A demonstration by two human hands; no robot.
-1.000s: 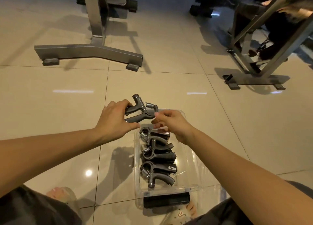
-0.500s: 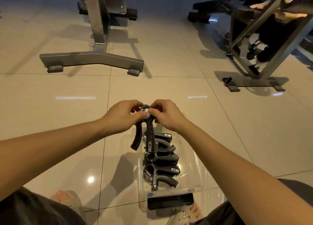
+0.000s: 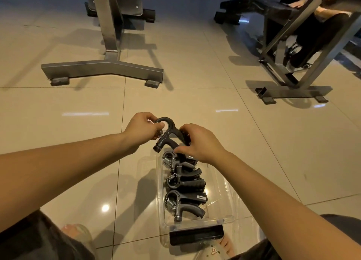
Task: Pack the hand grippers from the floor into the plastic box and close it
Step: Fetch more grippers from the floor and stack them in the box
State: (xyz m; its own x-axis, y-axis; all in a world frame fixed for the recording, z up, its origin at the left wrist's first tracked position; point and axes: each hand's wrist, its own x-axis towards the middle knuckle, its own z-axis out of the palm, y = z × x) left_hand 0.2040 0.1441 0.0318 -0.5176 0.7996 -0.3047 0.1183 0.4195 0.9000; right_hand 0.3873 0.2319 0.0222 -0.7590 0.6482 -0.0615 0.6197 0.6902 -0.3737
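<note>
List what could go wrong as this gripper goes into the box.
1. The hand gripper, held by the left hand at its loop and the right hand at its handles, may land on the packed grippers and ride too high for closing.
2. The free slot at the far end of the plastic box looks tight; the handles could catch its wall.
3. The spring could snag a neighbour.
</note>
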